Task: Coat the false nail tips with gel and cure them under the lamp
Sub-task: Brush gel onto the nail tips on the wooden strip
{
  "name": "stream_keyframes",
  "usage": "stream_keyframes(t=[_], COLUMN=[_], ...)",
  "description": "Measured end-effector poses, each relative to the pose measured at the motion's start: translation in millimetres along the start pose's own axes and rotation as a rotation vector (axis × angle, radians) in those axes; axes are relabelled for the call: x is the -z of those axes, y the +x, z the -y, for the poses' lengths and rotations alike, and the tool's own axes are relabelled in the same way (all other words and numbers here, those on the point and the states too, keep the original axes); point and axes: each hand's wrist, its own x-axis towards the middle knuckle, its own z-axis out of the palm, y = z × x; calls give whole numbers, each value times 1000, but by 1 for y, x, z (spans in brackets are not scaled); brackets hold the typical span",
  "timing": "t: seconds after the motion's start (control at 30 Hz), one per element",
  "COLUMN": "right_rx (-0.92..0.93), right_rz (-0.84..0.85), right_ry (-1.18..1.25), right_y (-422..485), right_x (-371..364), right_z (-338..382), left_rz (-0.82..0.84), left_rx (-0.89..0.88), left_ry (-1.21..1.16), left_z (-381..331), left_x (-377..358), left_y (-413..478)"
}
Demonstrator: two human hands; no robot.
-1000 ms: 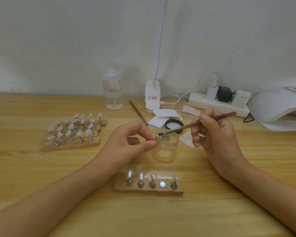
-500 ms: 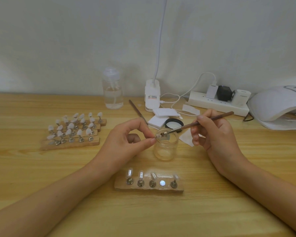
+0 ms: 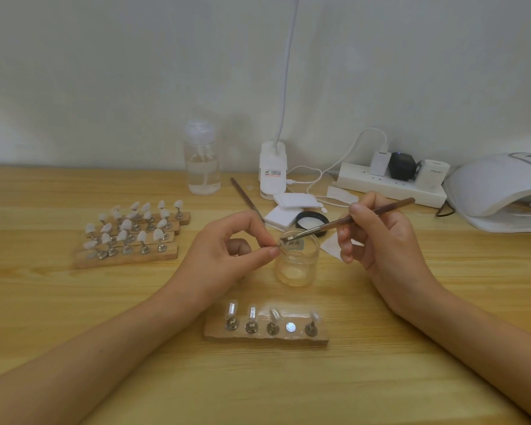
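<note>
**Brush meets a pinched piece at the jar's rim**

The left hand (image 3: 227,250) pinches something tiny (image 3: 276,247) between thumb and forefinger, right at the rim of the clear jar (image 3: 296,265). The fingertips cover nearly all of it, so its shape cannot be made out. The right hand (image 3: 383,240) grips a brown brush (image 3: 353,218) like a pen. The bristles reach over the jar's mouth to the pinched piece, but contact between them is too fine to judge. What the jar holds is not clear through the glass.

On the bench (image 3: 74,317), nearest the viewer, a wooden holder (image 3: 267,338) carries four clear nail tips (image 3: 232,309) on metal stands, with one bare metal disc (image 3: 291,327) between the third and fourth. To the left, several more holders (image 3: 126,259) stand packed with white tips (image 3: 141,236), and the rows overlap, so a count is uncertain.

The curing lamp (image 3: 497,188) sits at far right, cut off by the frame edge; its dim opening shows something inside that is hard to make out. Behind the jar lie a black lid (image 3: 311,221), partly hidden by the brush, white pads (image 3: 292,201) and a second thin tool (image 3: 246,196). A clear bottle (image 3: 201,162), a clip lamp base (image 3: 273,170) whose neck runs out of the top edge, and a power strip (image 3: 390,187) stand along the wall.
</note>
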Motion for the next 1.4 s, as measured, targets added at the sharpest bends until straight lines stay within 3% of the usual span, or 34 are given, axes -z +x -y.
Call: stream_keyframes(t=[0.1,0.27,0.4,0.53,0.7,0.83,1.0,1.13,1.27,1.4], right_rx=[-5,26,-13,14,-2,11,-7,16,-15,15], right_rz=[-77,33,-49,36,-49,31,-55,18,-61,23], right_ry=[-9,13,-4,34,13,20,9,10,-9,15], right_y=[3,1,3,2,4,2,4,2,4,1], right_x=[3,0,3,1,5,2,5,2,5,2], right_z=[-1,0,-2,0,-5,-2,-3,-1,-4,-1], left_rz=[-9,-2,0,1,-5,-2,-6,-1,3,5], left_rx=[5,6,2,13,11,17,18,18,16,14], left_ry=[-3,21,16,7,-4,-8,-24,-18,-23,-17], left_z=[0,0,0,-2,0,0,-3,-2,-3,-2], left_x=[0,1,1,0,-1,0,0,0,0,0], left_y=[0,0,0,-1,0,0,-1,-1,-1,-1])
